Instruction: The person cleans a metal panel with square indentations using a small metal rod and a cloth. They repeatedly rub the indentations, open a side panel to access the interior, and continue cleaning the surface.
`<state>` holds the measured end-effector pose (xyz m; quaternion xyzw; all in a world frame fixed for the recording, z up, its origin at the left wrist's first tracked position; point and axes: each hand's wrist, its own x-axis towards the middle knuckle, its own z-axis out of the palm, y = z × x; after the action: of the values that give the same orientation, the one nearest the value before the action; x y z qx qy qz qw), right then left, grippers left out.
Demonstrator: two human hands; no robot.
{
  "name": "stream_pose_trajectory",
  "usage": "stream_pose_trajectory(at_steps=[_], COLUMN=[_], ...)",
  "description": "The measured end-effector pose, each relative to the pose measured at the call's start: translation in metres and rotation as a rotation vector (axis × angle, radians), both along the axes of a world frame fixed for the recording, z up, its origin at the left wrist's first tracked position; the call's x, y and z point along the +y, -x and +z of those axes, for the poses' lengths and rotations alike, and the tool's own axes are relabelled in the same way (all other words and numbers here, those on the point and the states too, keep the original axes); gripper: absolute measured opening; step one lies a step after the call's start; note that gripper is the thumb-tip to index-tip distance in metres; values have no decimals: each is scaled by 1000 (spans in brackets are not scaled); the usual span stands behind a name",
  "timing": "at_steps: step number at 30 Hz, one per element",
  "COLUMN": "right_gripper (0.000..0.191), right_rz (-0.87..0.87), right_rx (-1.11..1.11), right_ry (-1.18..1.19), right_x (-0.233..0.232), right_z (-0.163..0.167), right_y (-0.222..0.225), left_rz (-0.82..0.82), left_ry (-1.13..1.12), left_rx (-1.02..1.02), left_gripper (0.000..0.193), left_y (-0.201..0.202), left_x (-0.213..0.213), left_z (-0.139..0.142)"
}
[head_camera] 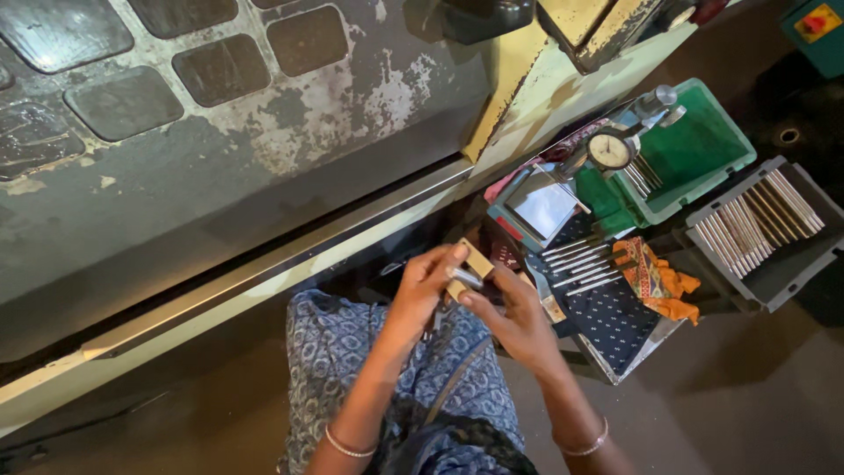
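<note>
A small tan block (476, 260) with a slim metal piece (466, 278) against it sits between both hands, just above the person's lap. The left hand (425, 286) curls around the block from the near side, thumb and fingertips pinching its upper edge, wrist bent inward. The right hand (514, 312) meets it from the opposite side, fingers closed on the metal piece, forearm angled up from the lower right. Beside them lie loose metal pins (580, 264) on dotted cloth (615, 321), a dial gauge (610, 150) and a green tray (703, 149).
</note>
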<state>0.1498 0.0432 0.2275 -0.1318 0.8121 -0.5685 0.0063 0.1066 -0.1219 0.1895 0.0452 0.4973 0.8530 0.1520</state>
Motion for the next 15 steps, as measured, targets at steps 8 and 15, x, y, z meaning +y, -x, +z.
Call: stream_pose_trajectory(at_steps=[8,15], right_gripper=[24,18], right_rz=[-89,-8], right_rx=[-146,-245], right_ry=[-104,122], right_x=[-14,-16], right_z=[-24,-67], right_y=[-1,-1], left_rz=[212,204], left_ry=[39,57], left_rx=[-25,-36], left_gripper=[38,43], left_y=[-10,-11], left_x=[-2,-6], left_z=[-15,-20])
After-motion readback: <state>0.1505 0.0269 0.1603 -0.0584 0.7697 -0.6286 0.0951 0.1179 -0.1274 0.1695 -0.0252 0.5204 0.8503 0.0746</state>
